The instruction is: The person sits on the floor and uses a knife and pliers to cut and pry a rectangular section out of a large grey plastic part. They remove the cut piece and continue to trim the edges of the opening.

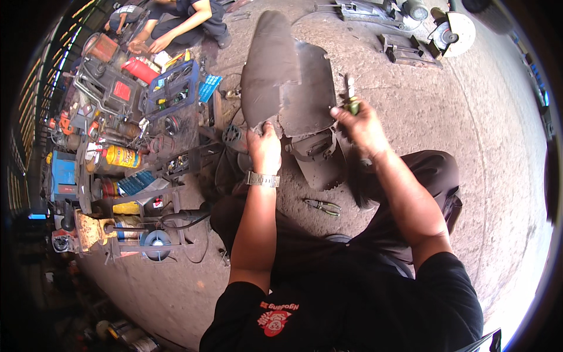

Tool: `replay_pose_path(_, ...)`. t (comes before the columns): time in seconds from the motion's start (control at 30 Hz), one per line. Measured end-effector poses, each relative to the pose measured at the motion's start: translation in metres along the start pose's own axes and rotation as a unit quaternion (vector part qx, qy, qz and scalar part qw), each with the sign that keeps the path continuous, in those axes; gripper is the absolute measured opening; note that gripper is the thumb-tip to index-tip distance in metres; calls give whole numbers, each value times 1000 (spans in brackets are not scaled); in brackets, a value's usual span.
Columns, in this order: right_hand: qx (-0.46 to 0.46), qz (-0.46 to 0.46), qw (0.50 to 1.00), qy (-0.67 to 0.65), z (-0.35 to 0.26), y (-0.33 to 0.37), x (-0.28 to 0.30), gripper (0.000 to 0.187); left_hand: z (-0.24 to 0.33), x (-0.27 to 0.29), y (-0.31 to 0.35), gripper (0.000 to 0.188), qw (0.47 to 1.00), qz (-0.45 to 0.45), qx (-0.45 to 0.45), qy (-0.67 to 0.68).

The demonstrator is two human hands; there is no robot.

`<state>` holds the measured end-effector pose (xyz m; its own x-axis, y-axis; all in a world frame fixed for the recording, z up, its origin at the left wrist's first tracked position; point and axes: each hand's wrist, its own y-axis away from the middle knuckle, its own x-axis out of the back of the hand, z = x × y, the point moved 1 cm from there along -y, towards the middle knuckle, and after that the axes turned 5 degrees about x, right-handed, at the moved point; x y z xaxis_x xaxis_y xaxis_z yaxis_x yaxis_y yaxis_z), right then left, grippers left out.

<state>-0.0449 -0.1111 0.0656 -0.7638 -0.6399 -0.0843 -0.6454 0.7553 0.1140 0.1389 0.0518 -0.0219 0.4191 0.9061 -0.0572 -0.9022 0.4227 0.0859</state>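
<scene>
In front of me is a dusty, dark motorcycle seat [271, 70], long and rounded at its far end. Along its right side spreads a flat dark sheet [311, 94] with a ragged near edge. My left hand [265, 144], with a metal watch at the wrist, grips the near edge of the seat. Closed round a green-handled tool [352, 105] is my right hand [365, 126], beside the sheet's right edge. The tool's light, flat tip points away from me; its exact kind is unclear. A curved dark piece with a strap [319, 155] sits below the sheet.
Pliers [322, 206] lie on the concrete floor between my legs. A cluttered bench at left carries a blue toolbox [176, 88], a yellow bottle [122, 156] and a wire spool [156, 243]. Another person [182, 26] crouches far left. A cut-off saw [448, 36] stands far right.
</scene>
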Motion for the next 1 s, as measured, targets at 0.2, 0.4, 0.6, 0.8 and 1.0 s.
replay_pose_path(0.2,346,-83,742,568,-61,-22,21,32,33,-12,16,25,999,-31,41,-2)
replay_pose_path(0.4,302,-224,546,749,-72,-41,2,29,45,-2,19,31,994,-60,94,15)
replay_pose_path(0.6,325,-254,458,787,-50,-51,-23,22,60,-12,31,25,992,-81,97,-1)
replay_pose_path(0.8,275,-275,450,804,-39,-39,-40,23,46,-3,23,23,990,-97,89,-54)
replay_pose_path(1.0,281,-267,461,799,-26,-37,-40,25,46,-4,24,29,988,-130,79,-11)
